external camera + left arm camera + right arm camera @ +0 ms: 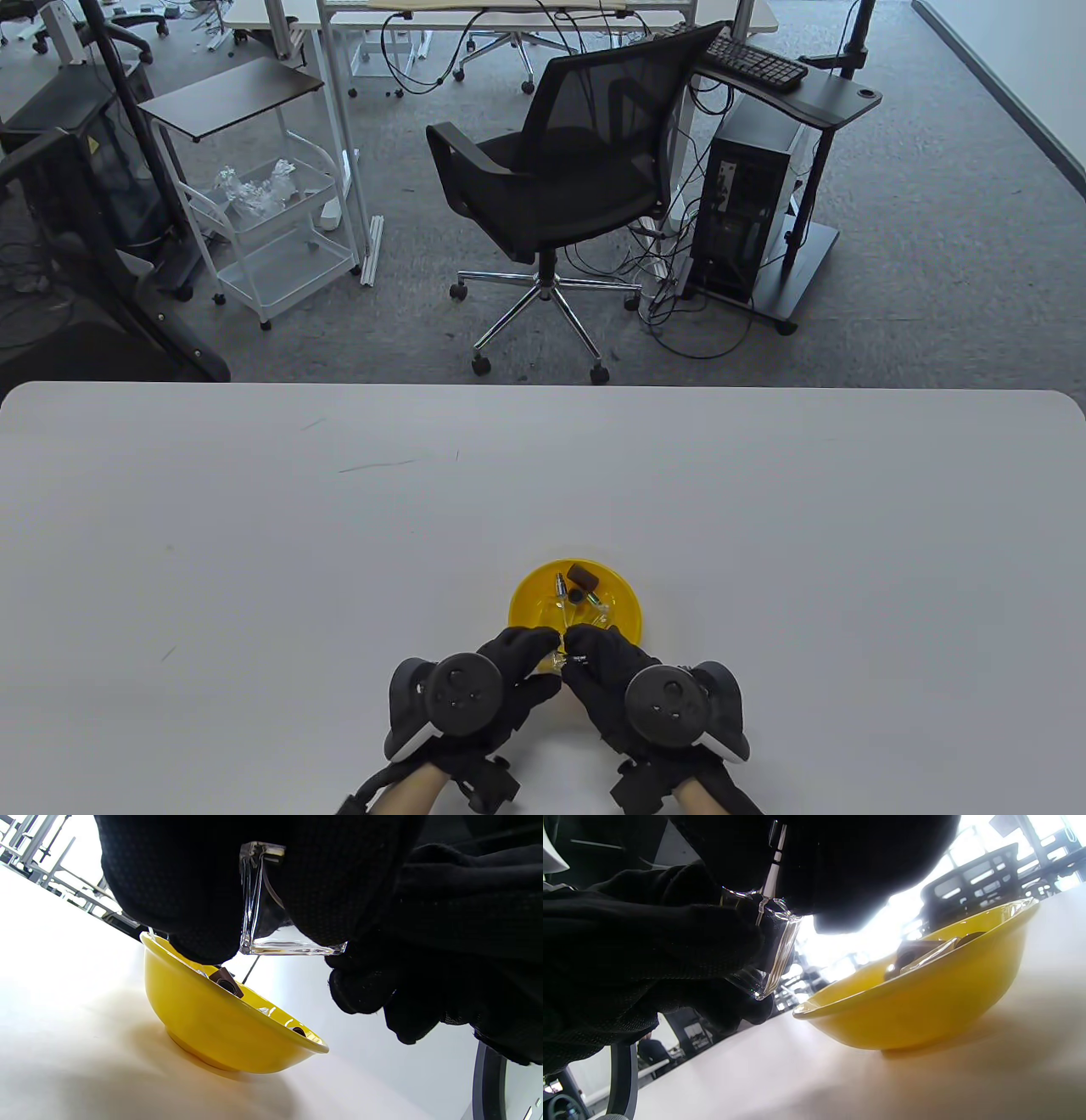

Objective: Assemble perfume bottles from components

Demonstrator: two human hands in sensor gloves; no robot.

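The left hand (501,679) pinches a clear glass bottle (271,921) above the desk (254,552). The right hand (611,671) pinches a sprayer stem (772,878) at its neck. A yellow bowl (530,594) sits just beyond.

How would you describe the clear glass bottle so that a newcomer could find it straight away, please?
On the white table, find the yellow bowl near its front edge. Just in front of it, two gloved hands meet around the glass bottle. Unlike the brown caps and sprayers lying in the bowl, it is square, clear and held in the air.
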